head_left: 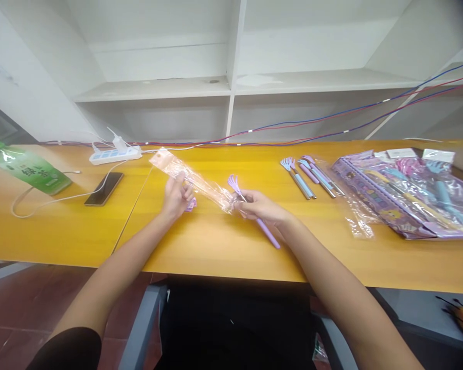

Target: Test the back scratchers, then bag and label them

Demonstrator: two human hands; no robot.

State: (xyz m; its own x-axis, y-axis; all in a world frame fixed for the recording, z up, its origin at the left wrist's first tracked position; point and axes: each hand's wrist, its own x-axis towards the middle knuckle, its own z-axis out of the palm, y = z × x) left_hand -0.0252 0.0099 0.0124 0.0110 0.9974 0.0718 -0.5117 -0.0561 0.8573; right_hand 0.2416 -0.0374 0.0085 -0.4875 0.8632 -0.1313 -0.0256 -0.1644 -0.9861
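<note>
A clear plastic sleeve [204, 186] with a pale pink top stretches between my two hands. My left hand [176, 196] is closed on it near its pink end. Pinched in my right hand [258, 206] are the sleeve's other end and a purple claw-headed stick [268, 234], its claw pointing up and away and its handle toward the table's near edge. Beside my left hand lies a small purple printed piece [191, 204]. To the right, several blue and purple claw sticks [301, 180] rest on the table.
At the right, a purple printed box [381, 205] holds several wrapped claw sticks, with loose clear wrappers [358, 218] beside it. A phone [104, 189], a green bottle [33, 167] and a white power strip [116, 154] with cables are at the left. White shelves [158, 90] stand behind.
</note>
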